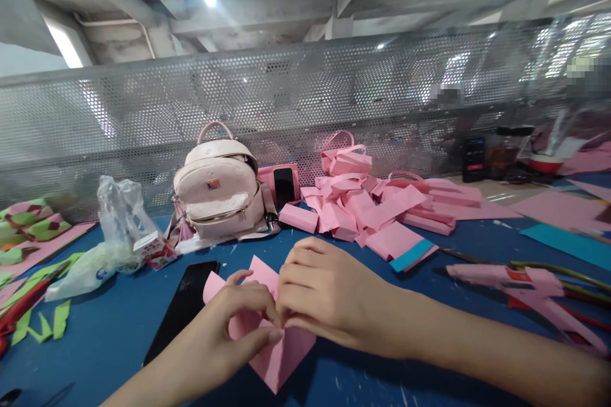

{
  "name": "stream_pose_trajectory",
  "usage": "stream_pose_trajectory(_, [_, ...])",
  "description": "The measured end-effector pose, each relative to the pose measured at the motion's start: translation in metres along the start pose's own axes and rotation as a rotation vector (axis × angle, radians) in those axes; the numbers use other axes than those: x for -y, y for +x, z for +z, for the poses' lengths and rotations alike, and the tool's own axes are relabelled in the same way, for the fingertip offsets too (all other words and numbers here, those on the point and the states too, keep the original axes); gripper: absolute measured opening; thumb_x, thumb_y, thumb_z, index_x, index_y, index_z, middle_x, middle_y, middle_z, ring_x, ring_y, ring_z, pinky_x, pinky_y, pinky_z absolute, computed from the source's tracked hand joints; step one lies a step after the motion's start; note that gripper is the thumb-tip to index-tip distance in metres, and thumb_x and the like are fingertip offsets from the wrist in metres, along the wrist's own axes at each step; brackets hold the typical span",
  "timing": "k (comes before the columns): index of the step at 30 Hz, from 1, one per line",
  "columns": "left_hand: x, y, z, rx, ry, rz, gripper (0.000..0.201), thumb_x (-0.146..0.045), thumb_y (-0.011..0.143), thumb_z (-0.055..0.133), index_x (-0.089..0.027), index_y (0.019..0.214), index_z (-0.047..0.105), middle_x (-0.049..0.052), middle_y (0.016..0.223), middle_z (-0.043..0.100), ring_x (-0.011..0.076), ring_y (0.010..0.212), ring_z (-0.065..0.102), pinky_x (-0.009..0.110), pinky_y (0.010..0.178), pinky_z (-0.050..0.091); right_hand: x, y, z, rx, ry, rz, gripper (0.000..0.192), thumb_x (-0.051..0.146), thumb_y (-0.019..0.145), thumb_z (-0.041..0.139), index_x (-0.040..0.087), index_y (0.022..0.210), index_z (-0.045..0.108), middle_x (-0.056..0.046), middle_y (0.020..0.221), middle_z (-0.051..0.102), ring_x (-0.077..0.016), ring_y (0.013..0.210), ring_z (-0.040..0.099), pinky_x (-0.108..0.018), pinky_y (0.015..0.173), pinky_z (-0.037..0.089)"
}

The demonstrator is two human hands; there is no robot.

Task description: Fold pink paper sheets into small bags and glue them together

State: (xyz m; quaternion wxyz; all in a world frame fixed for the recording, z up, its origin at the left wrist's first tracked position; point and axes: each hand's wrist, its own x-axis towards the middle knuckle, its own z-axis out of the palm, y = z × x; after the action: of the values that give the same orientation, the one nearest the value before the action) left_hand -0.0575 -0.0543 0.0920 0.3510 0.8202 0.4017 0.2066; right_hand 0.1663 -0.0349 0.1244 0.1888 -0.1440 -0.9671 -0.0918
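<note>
While I Pinch, the Paper (293, 356) Could Crease

As my left hand (224, 318) pinches the folded paper between thumb and finger, my right hand (324, 295) curls closed on it alongside, fingertips partly hidden. It's before me, near the phone (179, 314); uneven pressure might skew the fold or tear it.

In front of the backpack (222, 184), left hand (233, 318) and right hand (324, 295) hide the middle of the pink paper (294, 356) from me. Left of the backpack, I cannot read the small box (155, 249); red-handled tool (21, 310) cut off by frame.
</note>
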Motion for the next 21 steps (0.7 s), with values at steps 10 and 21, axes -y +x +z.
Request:
stream_pose_trajectory(10, [0.0013, 0.0004, -0.0015, -0.015, 0.01, -0.013, 0.013, -0.036, 0.091, 0.052, -0.026, 0.089, 0.06, -0.005, 0.089, 0.066, 0.0186, 0.096, 0.062, 0.056, 0.12, -0.008, -0.0005, -0.0006, -0.0037, 0.03, 0.032, 0.019, 0.014, 0.028, 0.101, 0.053, 0.02, 0.096, 0.063, -0.002, 0.097, 0.065, -0.0172, 0.092, 0.05, -0.033, 0.087, 0.035])
stream_pose_trajectory(21, [0.0006, 0.0003, 0.0009, -0.019, -0.005, 0.024, 0.012, -0.032, 0.091, 0.055, -0.025, 0.085, 0.061, -0.006, 0.084, 0.063, 0.0152, 0.088, 0.061, 0.052, 0.121, -0.005, -0.0001, -0.0001, -0.0034, 0.048, 0.045, 0.016, 0.015, 0.029, 0.1, 0.054, 0.02, 0.095, 0.064, -0.003, 0.099, 0.065, -0.0176, 0.092, 0.05, -0.032, 0.087, 0.035])
